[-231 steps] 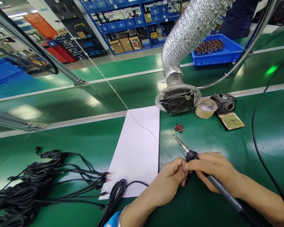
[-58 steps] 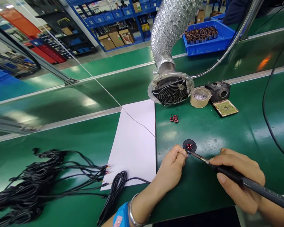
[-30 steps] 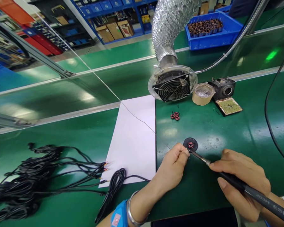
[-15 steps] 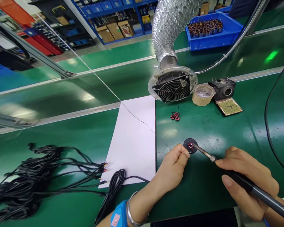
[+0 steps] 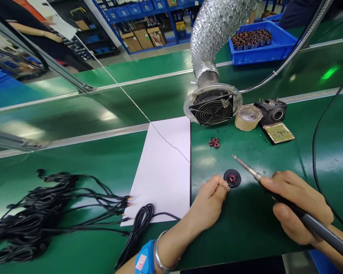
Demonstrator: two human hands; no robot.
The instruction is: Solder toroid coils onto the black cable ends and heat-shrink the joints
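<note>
My left hand point(image 5: 210, 199) is pinched shut just left of a small black disc point(image 5: 232, 178) with a red coil at its centre; it seems to pinch the thin solder wire point(image 5: 165, 140), which crosses the white sheet. My right hand point(image 5: 297, 205) grips a soldering iron point(image 5: 274, 195). The iron's metal tip points up and left, lifted clear of the disc. Both hands rest on the green bench mat point(image 5: 246, 228).
A fume extractor fan point(image 5: 213, 108) on a foil duct stands behind, with a solder pot point(image 5: 247, 117), an iron stand point(image 5: 272, 111) and a sponge tray point(image 5: 279, 133). Loose red coils point(image 5: 214, 142) lie nearby. A white sheet point(image 5: 165, 171), black cable bundles point(image 5: 45, 213) and a blue parts bin point(image 5: 260, 45) surround.
The soldering iron tip has lifted off the disc and swung up to the right. My left hand stays pinched beside the disc.
</note>
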